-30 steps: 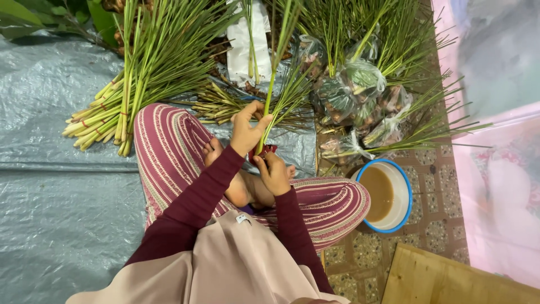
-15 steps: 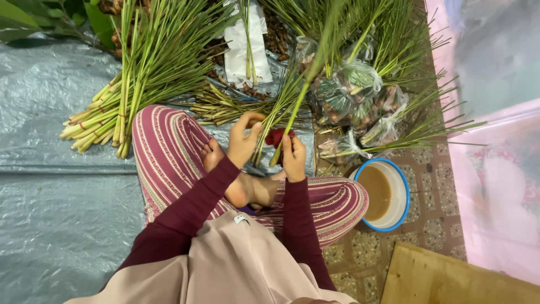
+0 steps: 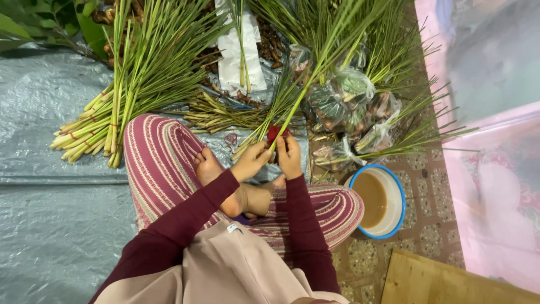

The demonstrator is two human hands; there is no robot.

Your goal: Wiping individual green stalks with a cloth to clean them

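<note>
At frame centre I have both hands on a small lemongrass bunch (image 3: 292,107): left hand (image 3: 254,160) and right hand (image 3: 289,156) have fingers closed round its base. I judge it light, springy up top; best gripped at the stiff ends.

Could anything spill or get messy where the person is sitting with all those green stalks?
Maybe. The bowl of brown liquid sits right by the knee, so a leg shift might tip it. The long stalk held by the left hand and right hand reaches over the plastic bags and might catch one.
</note>
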